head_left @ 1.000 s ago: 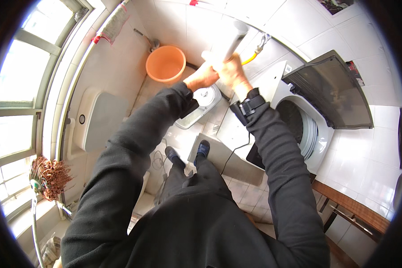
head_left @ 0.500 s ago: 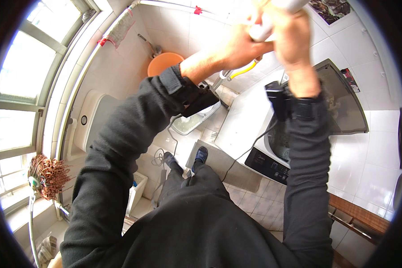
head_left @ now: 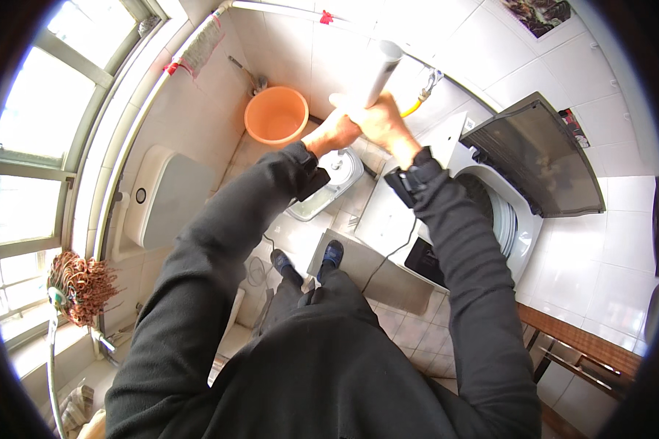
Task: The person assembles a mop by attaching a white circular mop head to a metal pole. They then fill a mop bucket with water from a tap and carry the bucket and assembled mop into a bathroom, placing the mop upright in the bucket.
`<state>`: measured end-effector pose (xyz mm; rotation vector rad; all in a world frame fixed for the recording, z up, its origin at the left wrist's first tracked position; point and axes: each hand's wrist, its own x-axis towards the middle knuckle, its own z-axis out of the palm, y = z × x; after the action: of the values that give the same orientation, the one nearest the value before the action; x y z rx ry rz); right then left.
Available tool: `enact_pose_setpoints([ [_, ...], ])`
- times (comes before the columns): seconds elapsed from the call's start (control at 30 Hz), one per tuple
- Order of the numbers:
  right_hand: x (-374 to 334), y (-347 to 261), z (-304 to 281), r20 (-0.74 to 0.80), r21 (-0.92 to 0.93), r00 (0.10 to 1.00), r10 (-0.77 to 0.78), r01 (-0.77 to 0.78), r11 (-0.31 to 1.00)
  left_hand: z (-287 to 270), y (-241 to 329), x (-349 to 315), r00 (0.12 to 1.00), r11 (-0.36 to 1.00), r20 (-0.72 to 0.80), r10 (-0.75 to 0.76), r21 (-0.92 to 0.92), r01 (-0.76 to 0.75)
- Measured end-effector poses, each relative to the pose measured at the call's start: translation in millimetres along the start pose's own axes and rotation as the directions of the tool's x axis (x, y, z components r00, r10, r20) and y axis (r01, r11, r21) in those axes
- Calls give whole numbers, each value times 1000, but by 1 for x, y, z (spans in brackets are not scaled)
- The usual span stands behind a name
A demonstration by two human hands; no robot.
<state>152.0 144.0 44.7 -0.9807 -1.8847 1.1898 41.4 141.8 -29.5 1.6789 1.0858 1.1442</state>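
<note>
A thick white tube-shaped handle (head_left: pixel 381 73) with a grey end points up and away, tilted. Closed around its lower part is my right hand (head_left: pixel 381 121). My left hand (head_left: pixel 334 132) is also closed there, pressed against the right one; its fingers are partly hidden and slightly blurred. Below the hands, a white round disc (head_left: pixel 339 167) shows in a clear rectangular bucket (head_left: pixel 315 205) on the floor. What joins the handle to the disc, if anything, is hidden behind my hands.
An orange bucket (head_left: pixel 276 115) stands in the far corner. To the right is a washing machine (head_left: pixel 377 219) with its dark lid (head_left: pixel 545 161) raised. A toilet cistern (head_left: pixel 165 197) and a brown string mop (head_left: pixel 80 287) are on the left. Cables trail near my feet.
Both hands have come down, leftward and closer to my body, still gripping the handle. The white disc and more of the orange bucket and washer opening now show.
</note>
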Motion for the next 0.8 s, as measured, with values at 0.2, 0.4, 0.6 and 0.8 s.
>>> enact_pose_setpoints([
  [0.2, 17, -171, -82, 11, -226, 926, -378, 371, 901, -37, 171, 30, 981, 973, 4, 192, -133, -190],
  [0.4, 19, -103, -40, -216, 186, 960, -178, 220, 958, -28, 123, 30, 997, 998, 75, -25, 50, 21],
  [0.6, 5, 21, -1, -118, 126, 992, -37, 52, 991, 7, -28, 8, 998, 999, 64, -20, -31, 22],
  [0.8, -4, -27, -18, 54, -88, 995, 85, -80, 993, 6, 18, -3, 999, 991, -48, 26, 134, -19],
])
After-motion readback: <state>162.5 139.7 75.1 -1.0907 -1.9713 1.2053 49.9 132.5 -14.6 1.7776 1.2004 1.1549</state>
